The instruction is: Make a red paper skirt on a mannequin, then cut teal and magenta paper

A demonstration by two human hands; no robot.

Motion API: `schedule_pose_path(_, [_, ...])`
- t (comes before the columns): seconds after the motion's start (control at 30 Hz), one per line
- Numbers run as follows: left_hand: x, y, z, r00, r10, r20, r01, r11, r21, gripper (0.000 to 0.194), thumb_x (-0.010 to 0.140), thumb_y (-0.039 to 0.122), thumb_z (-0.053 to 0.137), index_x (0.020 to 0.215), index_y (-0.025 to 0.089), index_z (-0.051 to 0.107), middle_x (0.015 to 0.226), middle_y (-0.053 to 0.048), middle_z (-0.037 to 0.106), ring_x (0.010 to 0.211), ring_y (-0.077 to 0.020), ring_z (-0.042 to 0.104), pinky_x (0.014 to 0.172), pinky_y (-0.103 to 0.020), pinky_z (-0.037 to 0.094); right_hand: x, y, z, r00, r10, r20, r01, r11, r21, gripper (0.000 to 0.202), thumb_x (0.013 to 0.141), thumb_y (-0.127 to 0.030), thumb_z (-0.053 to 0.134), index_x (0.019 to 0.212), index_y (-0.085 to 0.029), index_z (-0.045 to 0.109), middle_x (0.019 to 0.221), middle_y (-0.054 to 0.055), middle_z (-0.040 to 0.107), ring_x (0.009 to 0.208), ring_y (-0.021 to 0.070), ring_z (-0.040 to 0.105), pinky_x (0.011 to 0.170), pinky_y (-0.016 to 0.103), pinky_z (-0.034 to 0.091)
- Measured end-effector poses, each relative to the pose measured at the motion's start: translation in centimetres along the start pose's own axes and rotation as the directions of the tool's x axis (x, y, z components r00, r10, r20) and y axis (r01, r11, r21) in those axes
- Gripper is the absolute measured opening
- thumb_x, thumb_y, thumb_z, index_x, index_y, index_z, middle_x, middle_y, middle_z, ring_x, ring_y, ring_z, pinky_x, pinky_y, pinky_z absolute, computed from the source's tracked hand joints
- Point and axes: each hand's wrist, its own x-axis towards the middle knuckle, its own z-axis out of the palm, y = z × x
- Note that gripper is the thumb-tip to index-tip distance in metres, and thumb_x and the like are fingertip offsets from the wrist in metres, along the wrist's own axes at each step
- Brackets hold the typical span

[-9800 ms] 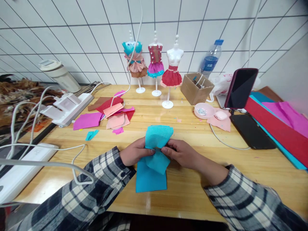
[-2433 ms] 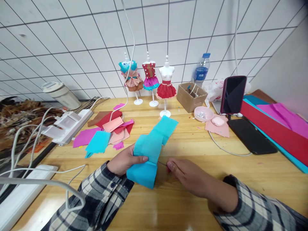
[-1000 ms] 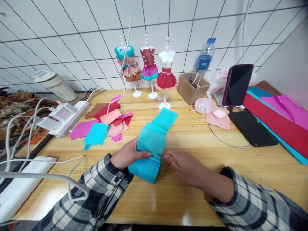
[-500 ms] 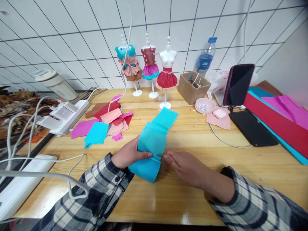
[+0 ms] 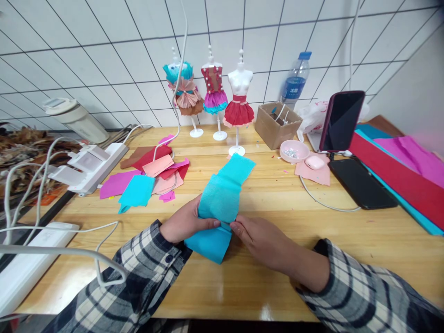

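Observation:
A long turquoise crepe-paper strip [image 5: 222,199] with creases across it hangs over the wooden table. My left hand [image 5: 187,222] grips its left side, thumb on top and fingers hidden behind the paper. At the strip's right edge my right hand [image 5: 258,238] is closed in a pinch, its fingertips against the paper beside a crease. A thin dark tool, mostly hidden, runs from the pinch over the strip. The strip's far end lies close to the base of the stand with the red skirt [image 5: 239,114].
Paper scraps [image 5: 137,189] and a power strip [image 5: 99,171] are at the left, with cables. Two more dressed mannequins stand behind. Rightward are a cardboard box [image 5: 275,129], pink bowl [image 5: 294,151], phones [image 5: 362,182] and long coloured sheets [image 5: 398,173].
My right hand has moved slightly left, up to the strip's edge, and less of the thin tool shows. My left hand keeps its hold. The view has shifted a little.

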Motion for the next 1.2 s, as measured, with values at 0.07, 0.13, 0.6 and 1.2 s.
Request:
schedule_pose_path(0.07, [0.03, 0.03, 0.01, 1.000, 0.014, -0.002, -0.014, 1.000, 0.017, 0.065, 0.071, 0.030, 0.079, 0.127, 0.018, 0.050, 0.123, -0.010, 0.067, 0.110, -0.0294, 0.063, 0.091, -0.041, 0.051, 0.06, 0.05, 0.11, 1.000, -0.009, -0.009, 0.009, 1.000, 0.000, 0.039, 0.102, -0.045, 0.024, 0.088, -0.020, 0.050, 0.083, 0.006, 0.064, 0.074, 0.0184, 0.056, 0.064, 0.030, 0.032])
schedule_pose_path(0.13, [0.05, 0.11, 0.03, 1.000, 0.020, -0.001, -0.020, 0.999, 0.029, 0.064, 0.071, 0.030, 0.079, 0.126, 0.018, 0.050, 0.123, -0.009, 0.068, 0.110, -0.0290, 0.064, 0.092, -0.041, 0.051, 0.13, 0.11, 0.19, 1.000, -0.011, -0.014, 0.011, 1.000, -0.005, 0.038, 0.102, -0.044, 0.025, 0.087, -0.020, 0.050, 0.082, 0.005, 0.063, 0.073, 0.0178, 0.055, 0.064, 0.029, 0.031])
schedule_pose_path(0.6, [0.13, 0.37, 0.17, 1.000, 0.029, -0.011, -0.028, 0.996, 0.082, 0.065, 0.070, 0.029, 0.079, 0.126, 0.018, 0.047, 0.125, -0.009, 0.067, 0.111, -0.0292, 0.064, 0.094, -0.044, 0.051, 0.25, 0.35, 0.43, 0.999, 0.004, -0.040, -0.006, 0.999, -0.047, 0.041, 0.101, -0.047, 0.024, 0.081, -0.020, 0.048, 0.075, 0.003, 0.060, 0.068, 0.0167, 0.052, 0.061, 0.029, 0.030])
schedule_pose_path(1.2, [0.10, 0.50, 0.50, 1.000, 0.029, -0.004, -0.029, 0.993, 0.112, 0.061, 0.069, 0.027, 0.078, 0.124, 0.019, 0.050, 0.124, -0.008, 0.067, 0.111, -0.0285, 0.064, 0.094, -0.043, 0.051, 0.58, 0.01, 0.41, 0.998, -0.043, -0.034, 0.040, 0.997, -0.072, 0.040, 0.102, -0.041, 0.026, 0.093, -0.019, 0.058, 0.090, 0.008, 0.070, 0.078, 0.0208, 0.062, 0.066, 0.030, 0.035])
